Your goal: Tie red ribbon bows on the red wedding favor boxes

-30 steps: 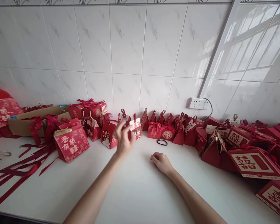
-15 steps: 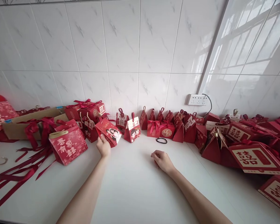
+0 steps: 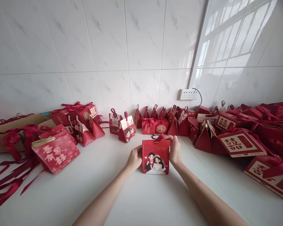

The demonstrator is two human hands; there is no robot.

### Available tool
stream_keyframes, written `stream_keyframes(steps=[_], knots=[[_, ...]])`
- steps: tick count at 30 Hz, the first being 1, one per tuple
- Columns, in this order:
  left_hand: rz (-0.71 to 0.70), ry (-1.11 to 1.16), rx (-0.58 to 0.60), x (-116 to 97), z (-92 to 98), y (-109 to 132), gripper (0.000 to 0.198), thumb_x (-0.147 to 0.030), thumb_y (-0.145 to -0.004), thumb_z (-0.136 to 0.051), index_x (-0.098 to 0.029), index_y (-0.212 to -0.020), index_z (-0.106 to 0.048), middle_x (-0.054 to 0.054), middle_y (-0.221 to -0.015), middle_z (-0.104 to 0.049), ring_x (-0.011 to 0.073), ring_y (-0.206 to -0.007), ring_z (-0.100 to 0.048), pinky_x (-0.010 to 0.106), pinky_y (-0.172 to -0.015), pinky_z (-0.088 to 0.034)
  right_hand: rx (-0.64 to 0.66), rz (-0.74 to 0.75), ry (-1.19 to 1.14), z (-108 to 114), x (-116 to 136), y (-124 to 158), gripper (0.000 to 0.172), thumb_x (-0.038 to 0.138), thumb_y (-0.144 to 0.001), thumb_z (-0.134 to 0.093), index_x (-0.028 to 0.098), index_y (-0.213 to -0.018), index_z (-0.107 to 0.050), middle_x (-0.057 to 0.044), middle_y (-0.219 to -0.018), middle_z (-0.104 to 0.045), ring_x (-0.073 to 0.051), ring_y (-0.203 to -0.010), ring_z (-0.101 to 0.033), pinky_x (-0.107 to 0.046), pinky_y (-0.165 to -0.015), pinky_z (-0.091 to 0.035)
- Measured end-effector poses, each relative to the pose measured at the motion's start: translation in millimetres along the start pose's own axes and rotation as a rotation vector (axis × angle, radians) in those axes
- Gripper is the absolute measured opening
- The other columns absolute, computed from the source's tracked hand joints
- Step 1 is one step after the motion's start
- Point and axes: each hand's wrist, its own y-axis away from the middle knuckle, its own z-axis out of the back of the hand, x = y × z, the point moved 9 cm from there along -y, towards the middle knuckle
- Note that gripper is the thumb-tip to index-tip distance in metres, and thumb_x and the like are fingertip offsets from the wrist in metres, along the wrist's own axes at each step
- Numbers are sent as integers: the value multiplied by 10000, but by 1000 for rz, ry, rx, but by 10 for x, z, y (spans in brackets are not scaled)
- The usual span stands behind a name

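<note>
A red wedding favor box (image 3: 156,158) with a cartoon bride and groom on its front stands upright on the white table, a red ribbon at its top. My left hand (image 3: 134,159) grips its left side, the fingertips partly hidden behind it. On the right edge, near the ribbon, my right hand (image 3: 175,150) is closed on the same box. Just behind the box lies a black ring-shaped band (image 3: 155,137), partly covered by it. A small box with two cartoon faces (image 3: 127,130) stands behind and to the left.
Several red boxes (image 3: 155,125) line the tiled wall. More are piled on the right, including a tilted one (image 3: 242,142). At left are a large pink-red box (image 3: 56,150), loose ribbons (image 3: 16,182) and a cardboard carton (image 3: 19,125). A power strip (image 3: 188,94) is on the wall.
The bride-and-groom box has moved from the left to the middle in my left hand and now stands upright. My right hand has come onto it. The view has shifted right.
</note>
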Motion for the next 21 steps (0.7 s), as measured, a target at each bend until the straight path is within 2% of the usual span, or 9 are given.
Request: stream_keyframes(steps=[2, 4, 7, 10, 12, 15, 16, 18, 21], knots=[[24, -2, 22, 31, -16, -41, 316, -90, -649, -469, -159, -862, -693, 29, -822, -735, 180, -732, -657, 264, -676, -517, 101, 109, 26, -77, 194, 18, 494, 591, -849, -290, 195, -676, -529, -40, -710, -586, -180, -688, -540, -290, -651, -446], [50, -4, 15, 70, -4, -82, 298, -112, -657, -490, -154, -871, -692, 31, -827, -735, 188, -743, -650, 262, -670, -506, 188, 170, 113, -164, 316, 60, 393, 552, -828, -427, 195, -695, -521, -5, -642, -541, -152, -607, -488, -261, -578, -413], [71, 7, 18, 100, -4, -87, 298, -132, -684, -472, -153, -890, -685, 33, -852, -733, 192, -778, -644, 266, -697, -500, 164, 174, 173, -170, 371, 99, 305, 485, -814, -516, 195, -722, -500, 29, -612, -495, -118, -550, -430, -231, -527, -380], [73, 20, 37, 19, 24, -44, 291, -149, -712, -458, -150, -907, -674, 40, -878, -725, 195, -820, -645, 272, -730, -507, 181, 167, 153, -201, 374, 136, 298, 475, -819, -517, 193, -727, -489, 29, -622, -493, -108, -545, -424, -223, -520, -378], [37, 40, -60, -139, 164, -19, 277, -163, -739, -450, -151, -915, -663, 50, -899, -716, 196, -846, -647, 275, -738, -513, 234, 150, 169, -259, 360, 166, 300, 477, -815, -522, 193, -722, -493, 22, -629, -496, -109, -542, -423, -224, -511, -374], [-120, 126, -252, -518, 414, 37, 252, -194, -803, -426, -157, -930, -641, 64, -934, -702, 193, -897, -648, 300, -804, -519, 300, 128, 205, -346, 363, 235, 309, 479, -815, -512, 200, -685, -485, 17, -599, -477, -113, -524, -414, -228, -490, -358], [-172, 135, -256, -644, 438, 51, 231, -212, -817, -447, -159, -940, -635, 68, -938, -701, 195, -910, -649, 308, -822, -521, 319, 134, 214, -376, 383, 267, 317, 478, -814, -510, 203, -660, -468, 20, -581, -460, -110, -514, -404, -228, -481, -347], [-240, 94, -178, -841, 400, 60, 195, -234, -805, -530, -164, -955, -632, 71, -948, -701, 196, -913, -655, 311, -830, -531, 355, 178, 229, -436, 461, 343, 350, 468, -812, -511, 209, -601, -406, 28, -551, -418, -101, -496, -373, -226, -471, -324], [-233, 38, -58, -937, 327, 58, 199, -219, -772, -590, -167, -954, -653, 66, -945, -715, 187, -859, -676, 281, -766, -555, 404, 291, 261, -516, 616, 468, 386, 430, -816, -513, 212, -560, -323, 34, -541, -388, -93, -500, -352, -227, -484, -310]])
